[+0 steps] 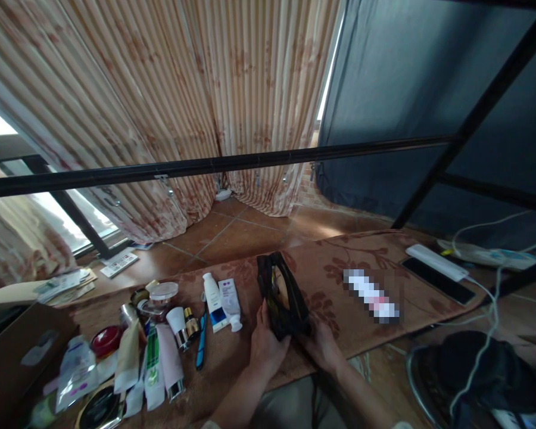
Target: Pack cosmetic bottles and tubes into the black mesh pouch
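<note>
Between my two hands is a dark toiletry pouch (pixel 301 304), its top unzipped, with a tan item showing inside. My left hand (pixel 268 345) grips its near left side, and my right hand (pixel 324 345) closes on the near right corner. Just left of the pouch lie a white tube with a blue end (pixel 215 304) and a pale tube with a white cap (pixel 230 304). Beside them is a blue-and-black toothbrush (pixel 201 342). Farther left are a white-capped bottle (pixel 177 328), a green-and-white tube (pixel 153 366) and a red round jar (pixel 106 340).
A brown patterned cloth (pixel 321 268) covers the surface. A cardboard box (pixel 22 351) stands at the left, and a black phone (pixel 438 280) lies by a white power bank (pixel 436 262) with a cable at the right. A dark metal rail (pixel 250 159) crosses behind, before curtains.
</note>
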Tool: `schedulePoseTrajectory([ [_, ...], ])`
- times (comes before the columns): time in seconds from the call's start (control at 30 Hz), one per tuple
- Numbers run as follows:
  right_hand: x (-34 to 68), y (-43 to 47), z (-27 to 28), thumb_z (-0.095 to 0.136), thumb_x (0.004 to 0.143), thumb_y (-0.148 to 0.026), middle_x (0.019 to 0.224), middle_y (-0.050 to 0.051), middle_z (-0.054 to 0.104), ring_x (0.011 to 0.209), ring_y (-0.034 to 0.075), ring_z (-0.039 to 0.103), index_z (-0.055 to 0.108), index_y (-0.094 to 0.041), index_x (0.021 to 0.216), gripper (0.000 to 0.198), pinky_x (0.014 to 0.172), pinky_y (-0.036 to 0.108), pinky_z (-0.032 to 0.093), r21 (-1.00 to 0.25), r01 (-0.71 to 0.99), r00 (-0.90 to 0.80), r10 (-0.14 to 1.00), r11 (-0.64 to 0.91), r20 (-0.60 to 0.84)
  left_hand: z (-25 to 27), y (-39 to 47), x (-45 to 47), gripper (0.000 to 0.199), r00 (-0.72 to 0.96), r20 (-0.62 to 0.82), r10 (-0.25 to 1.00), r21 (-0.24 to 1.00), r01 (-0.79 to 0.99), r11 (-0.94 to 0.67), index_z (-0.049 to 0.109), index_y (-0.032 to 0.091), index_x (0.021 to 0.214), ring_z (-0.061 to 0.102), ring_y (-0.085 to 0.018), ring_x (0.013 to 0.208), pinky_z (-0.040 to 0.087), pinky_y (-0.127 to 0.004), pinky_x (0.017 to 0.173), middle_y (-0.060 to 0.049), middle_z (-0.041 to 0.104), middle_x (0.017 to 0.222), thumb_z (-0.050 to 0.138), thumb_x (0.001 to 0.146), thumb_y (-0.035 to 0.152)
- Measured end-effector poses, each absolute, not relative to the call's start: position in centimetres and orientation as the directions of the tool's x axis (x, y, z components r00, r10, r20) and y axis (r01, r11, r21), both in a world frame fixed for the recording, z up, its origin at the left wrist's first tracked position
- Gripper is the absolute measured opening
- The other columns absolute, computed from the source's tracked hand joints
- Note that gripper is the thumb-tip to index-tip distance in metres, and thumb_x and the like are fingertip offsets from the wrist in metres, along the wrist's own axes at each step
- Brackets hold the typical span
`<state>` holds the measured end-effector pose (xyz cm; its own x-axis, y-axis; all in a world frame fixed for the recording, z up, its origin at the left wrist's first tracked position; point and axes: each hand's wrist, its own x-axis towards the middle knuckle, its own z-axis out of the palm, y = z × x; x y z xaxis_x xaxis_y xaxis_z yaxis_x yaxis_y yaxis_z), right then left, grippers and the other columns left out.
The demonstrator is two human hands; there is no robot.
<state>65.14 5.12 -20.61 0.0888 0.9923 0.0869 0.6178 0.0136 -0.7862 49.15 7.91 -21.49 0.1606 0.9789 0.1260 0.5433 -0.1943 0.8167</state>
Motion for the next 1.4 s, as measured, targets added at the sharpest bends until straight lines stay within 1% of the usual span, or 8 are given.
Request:
schedulePoseTrajectory([
  [0.27, 65.3, 5.2, -20.5, 0.057, 0.073, -0.023, 0.089, 0.005, 0.063, 0.083, 0.019, 0.059, 0.065, -0.019, 0.086, 0.016, 0.076, 0.029, 0.046, -0.767, 0.641, 0.125, 0.989, -0.017, 0.083, -21.5, 7.8, 49.1, 0.08, 0.145, 0.129, 0.981, 0.809, 0.557, -0.189, 0.027, 0.017, 0.144, 0.047, -0.026, 0.128, 0.041, -0.037, 0.105, -0.013, 0.046, 0.139, 0.065, 0.074, 0.028],
  [0.37, 65.3, 5.1, -20.3, 0.056, 0.074, -0.024, 0.088, 0.004, 0.062, 0.083, 0.019, 0.059, 0.065, -0.019, 0.088, 0.018, 0.076, 0.029, 0.046, -0.777, 0.629, 0.118, 0.991, -0.022, 0.067, -21.5, 7.8, 49.1, 0.081, 0.149, 0.12, 0.982, 0.817, 0.546, -0.183, 0.026, 0.018, 0.145, 0.047, -0.026, 0.128, 0.041, -0.037, 0.105, -0.013, 0.046, 0.139, 0.065, 0.075, 0.029],
  [0.53, 65.4, 5.0, -20.4, 0.056, 0.074, -0.025, 0.088, 0.005, 0.063, 0.087, 0.02, 0.059, 0.066, -0.018, 0.094, 0.023, 0.081, 0.031, 0.046, -0.792, 0.609, 0.119, 0.991, -0.031, 0.052, -21.5, 7.8, 49.0, 0.081, 0.153, 0.123, 0.981, 0.829, 0.527, -0.186, 0.027, 0.018, 0.144, 0.047, -0.026, 0.128, 0.04, -0.038, 0.106, -0.013, 0.047, 0.138, 0.067, 0.074, 0.028],
  [0.8, 65.6, 4.9, -21.3, 0.055, 0.075, -0.026, 0.089, 0.005, 0.066, 0.09, 0.021, 0.06, 0.065, -0.018, 0.088, 0.019, 0.082, 0.031, 0.046, -0.797, 0.604, 0.111, 0.991, -0.003, 0.08, -21.5, 7.6, 49.0, 0.082, 0.149, 0.13, 0.98, 0.833, 0.52, -0.19, 0.025, 0.017, 0.146, 0.047, -0.025, 0.128, 0.04, -0.038, 0.106, -0.014, 0.046, 0.14, 0.066, 0.076, 0.029],
  [1.07, 65.7, 4.7, -21.3, 0.053, 0.078, -0.032, 0.092, 0.007, 0.069, 0.093, 0.024, 0.062, 0.068, -0.018, 0.093, 0.025, 0.083, 0.033, 0.047, -0.804, 0.595, 0.109, 0.992, -0.012, 0.066, -21.5, 7.6, 49.0, 0.081, 0.157, 0.124, 0.98, 0.827, 0.53, -0.19, 0.026, 0.018, 0.145, 0.047, -0.027, 0.128, 0.039, -0.04, 0.107, -0.013, 0.045, 0.141, 0.065, 0.074, 0.022],
  [1.2, 65.8, 4.7, -21.5, 0.052, 0.077, -0.031, 0.094, 0.007, 0.07, 0.092, 0.024, 0.063, 0.067, -0.017, 0.096, 0.028, 0.082, 0.034, 0.047, -0.798, 0.603, 0.114, 0.992, -0.026, 0.054, -21.4, 7.5, 49.0, 0.082, 0.151, 0.123, 0.981, 0.825, 0.534, -0.186, 0.026, 0.018, 0.146, 0.048, -0.028, 0.127, 0.04, -0.041, 0.106, -0.014, 0.043, 0.142, 0.064, 0.073, 0.022],
  [1.3, 65.9, 4.6, -21.5, 0.051, 0.077, -0.03, 0.098, 0.008, 0.069, 0.093, 0.024, 0.062, 0.065, -0.016, 0.098, 0.029, 0.082, 0.034, 0.047, -0.801, 0.597, 0.105, 0.994, -0.029, 0.042, -21.5, 7.5, 49.0, 0.084, 0.145, 0.114, 0.983, 0.818, 0.547, -0.175, 0.025, 0.018, 0.146, 0.049, -0.028, 0.126, 0.041, -0.041, 0.105, -0.013, 0.043, 0.142, 0.065, 0.072, 0.022],
  [1.4, 65.9, 4.6, -21.4, 0.051, 0.078, -0.032, 0.096, 0.008, 0.07, 0.093, 0.025, 0.062, 0.065, -0.017, 0.096, 0.027, 0.082, 0.034, 0.047, -0.801, 0.598, 0.096, 0.995, -0.028, 0.037, -21.6, 7.5, 49.0, 0.084, 0.148, 0.119, 0.982, 0.813, 0.553, -0.182, 0.025, 0.017, 0.146, 0.049, -0.028, 0.126, 0.041, -0.04, 0.106, -0.013, 0.044, 0.141, 0.065, 0.072, 0.022],
])
